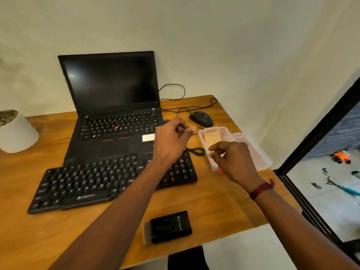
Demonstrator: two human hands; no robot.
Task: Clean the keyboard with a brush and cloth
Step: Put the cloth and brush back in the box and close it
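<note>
Hovering over a wooden desk (214, 201) by pale walls (233, 45), hands (171, 139) (231, 158) curl, grip unclear.

A laptop (115, 114) stood open at the back of the desk (214, 201), against the wall. Directly before it lay the keyboard (87, 182), its rear edge touching the laptop's front edge. A pot (16, 133) sat at the desk's far left. Right of the laptop lay a mouse (201, 118), and before the mouse a box (206, 137) with a cloth (213, 139) in it. A lid (253, 151) lay just right of the box, near the desk's right edge. A cable (195, 152) looped between keyboard and box. The brush (168, 227) lay near the front edge, before the keyboard's right end. The left hand (171, 139) hung over the laptop's right front corner, the right hand (233, 160) over the box.
</note>
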